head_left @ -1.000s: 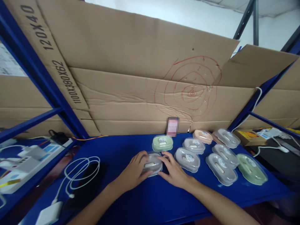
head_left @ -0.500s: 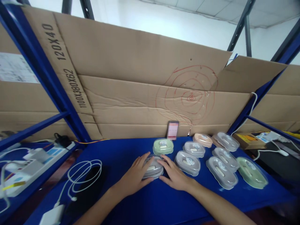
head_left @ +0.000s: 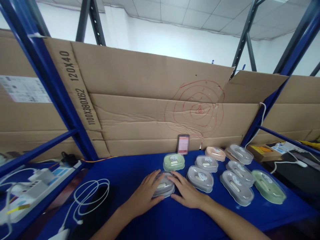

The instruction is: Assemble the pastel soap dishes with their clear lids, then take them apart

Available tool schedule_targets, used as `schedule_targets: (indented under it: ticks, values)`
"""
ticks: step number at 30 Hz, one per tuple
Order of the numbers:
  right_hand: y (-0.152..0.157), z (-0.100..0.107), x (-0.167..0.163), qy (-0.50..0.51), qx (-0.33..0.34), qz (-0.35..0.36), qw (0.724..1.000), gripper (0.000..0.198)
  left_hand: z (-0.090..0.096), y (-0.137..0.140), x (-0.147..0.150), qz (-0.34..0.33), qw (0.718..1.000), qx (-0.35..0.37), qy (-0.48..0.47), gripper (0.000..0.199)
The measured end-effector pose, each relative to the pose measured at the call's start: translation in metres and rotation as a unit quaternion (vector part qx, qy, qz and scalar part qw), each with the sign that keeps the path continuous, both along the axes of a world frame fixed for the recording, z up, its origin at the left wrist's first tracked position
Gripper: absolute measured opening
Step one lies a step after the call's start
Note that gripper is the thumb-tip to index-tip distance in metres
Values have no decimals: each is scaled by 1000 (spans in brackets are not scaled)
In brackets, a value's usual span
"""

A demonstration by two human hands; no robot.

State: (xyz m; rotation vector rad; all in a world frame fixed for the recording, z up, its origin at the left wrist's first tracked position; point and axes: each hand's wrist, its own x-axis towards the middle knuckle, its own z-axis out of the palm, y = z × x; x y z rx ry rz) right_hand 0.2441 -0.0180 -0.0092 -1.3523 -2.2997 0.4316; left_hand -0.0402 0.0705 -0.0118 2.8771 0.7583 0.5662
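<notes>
Between my hands sits a grey oval plastic box (head_left: 164,187) with a clear lid, resting on the blue tabletop. My left hand (head_left: 145,191) wraps its left side, fingers over the lid and thumb along the front edge. On the opposite side my right hand (head_left: 188,192) holds it, fingertips on the lid's right edge and thumb low at the front. Just behind stands a green box (head_left: 174,162) of the same kind. A grey box (head_left: 200,179) lies right of my right hand, with another grey box (head_left: 206,163) behind it.
Farther right are a peach box (head_left: 215,153), several more grey boxes (head_left: 236,187) and a green box (head_left: 268,186). A phone (head_left: 183,144) leans on the cardboard panel (head_left: 135,110). At left lie a coiled white cable (head_left: 79,196) and a power strip (head_left: 37,193).
The camera view has tilted up a little, so the scene sits lower. Both hands keep their hold on the grey box, which shows no clear movement on the table.
</notes>
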Motion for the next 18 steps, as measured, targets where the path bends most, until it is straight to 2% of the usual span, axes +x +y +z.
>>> schedule_targets:
  ticks: [5, 10, 18]
  values:
    - [1, -2, 2, 1, -4, 6, 1000, 89, -3, 1, 1, -19, 1000, 18, -17, 87]
    - [4, -2, 3, -9, -27, 18, 999, 88, 0, 0, 2, -15, 1000, -1, -7, 80]
    - [8, -9, 3, 1, 19, 24, 1000, 80, -1, 3, 3, -15, 1000, 4, -19, 70]
